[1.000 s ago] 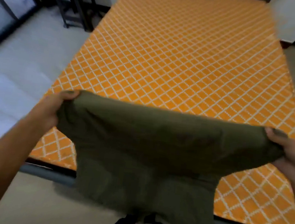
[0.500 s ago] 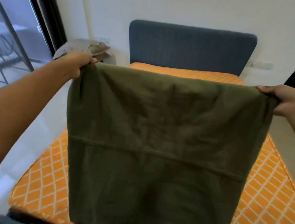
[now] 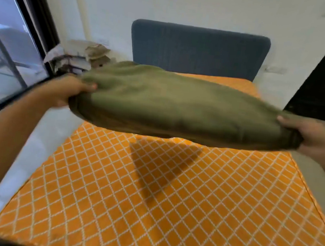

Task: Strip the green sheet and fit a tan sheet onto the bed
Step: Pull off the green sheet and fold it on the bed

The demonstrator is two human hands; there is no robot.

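Aloft above the orange diamond-patterned mattress [image 3: 147,212]: folded green sheet [image 3: 179,106], left hand [image 3: 68,92] and right hand [image 3: 315,138] pinching opposite ends, underside fingers probably curled, hidden.

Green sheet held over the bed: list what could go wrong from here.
1. The green sheet is gripped only at its ends by the left hand and right hand; its middle hangs unsupported and may unfold.
2. If dropped, it would land back on the orange mattress, where the tan sheet must go.
3. Swung leftward, it might topple the pile of linens beside the headboard.
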